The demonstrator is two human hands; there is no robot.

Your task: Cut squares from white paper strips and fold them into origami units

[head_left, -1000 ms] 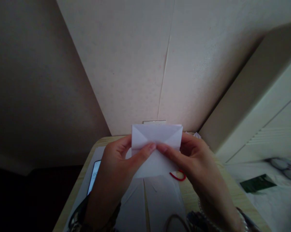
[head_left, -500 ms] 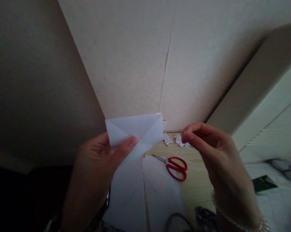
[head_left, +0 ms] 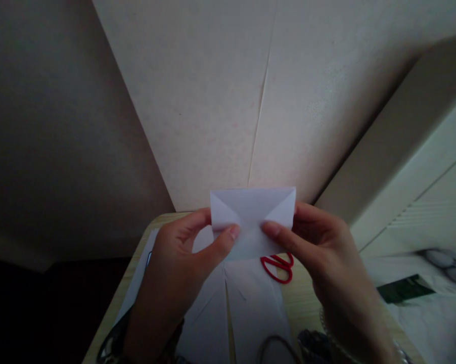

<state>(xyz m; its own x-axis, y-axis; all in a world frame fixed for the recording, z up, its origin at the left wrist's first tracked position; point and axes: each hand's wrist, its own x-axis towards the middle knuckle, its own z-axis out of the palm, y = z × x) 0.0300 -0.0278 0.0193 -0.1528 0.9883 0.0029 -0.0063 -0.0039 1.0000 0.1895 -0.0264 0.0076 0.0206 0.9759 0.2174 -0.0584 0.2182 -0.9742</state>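
A creased sheet of white paper (head_left: 253,210) is held up above the table, its fold lines running in from the upper corners. My left hand (head_left: 186,258) pinches its left side, thumb in front and fingers behind. On the right side, my right hand (head_left: 319,247) grips it the same way, with the thumb pressed on the front. Behind the paper's lower edge, only the red handles of a pair of scissors (head_left: 277,268) show; the blades are hidden.
Larger white paper sheets (head_left: 254,308) lie on the light wooden table (head_left: 307,308). A wall (head_left: 213,126) rises right behind it. At the right are a pale cabinet (head_left: 413,172) and white fabric (head_left: 432,323) with a dark green packet (head_left: 406,289).
The paper has moved right and levelled out. My right hand, empty before, has come in and taken hold of its right side. The small folded paper pieces and the scissor blades are now covered.
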